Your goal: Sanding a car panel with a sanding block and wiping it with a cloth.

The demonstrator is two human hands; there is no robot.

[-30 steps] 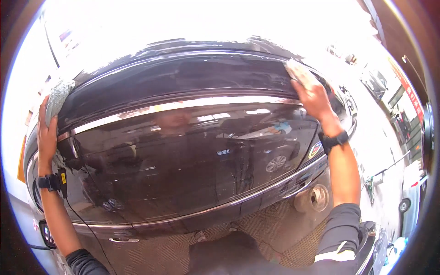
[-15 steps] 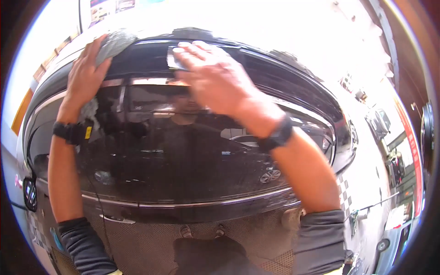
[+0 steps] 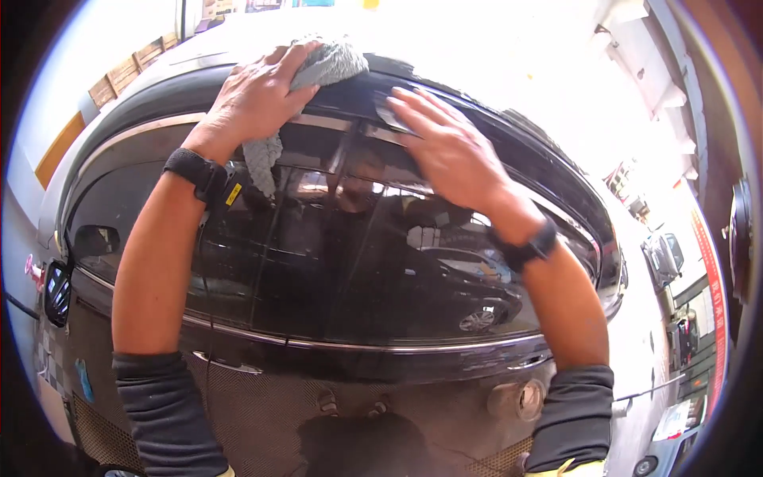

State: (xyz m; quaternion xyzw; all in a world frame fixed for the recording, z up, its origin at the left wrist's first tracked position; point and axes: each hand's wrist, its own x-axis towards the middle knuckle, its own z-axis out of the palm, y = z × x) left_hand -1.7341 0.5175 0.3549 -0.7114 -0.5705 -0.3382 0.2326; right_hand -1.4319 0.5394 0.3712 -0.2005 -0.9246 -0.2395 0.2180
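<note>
A dark, glossy car (image 3: 381,318) stands side-on in front of me, its roof edge under both hands. My left hand (image 3: 262,95) is closed on a grey fluffy microfibre towel (image 3: 338,62), bunched at the roof edge. Part of that towel hangs below the palm, over the top of the side window. To its right, my right hand (image 3: 457,151) lies along the roof rail with fingers stretched over a thin, pale flat pad (image 3: 389,115). The fingers cover most of the pad, so its exact kind does not show.
The car's side mirror (image 3: 58,292) sticks out at the left, and a door handle (image 3: 226,364) sits below the window trim. A thin dark cord (image 3: 208,318) hangs beside my left forearm. Another car (image 3: 661,253) and a red banner (image 3: 713,286) are at the right.
Both hands appear farther right along the roof edge, the left with the towel and the right with the pad. The view has shifted, with more of the towel's hanging end showing.
</note>
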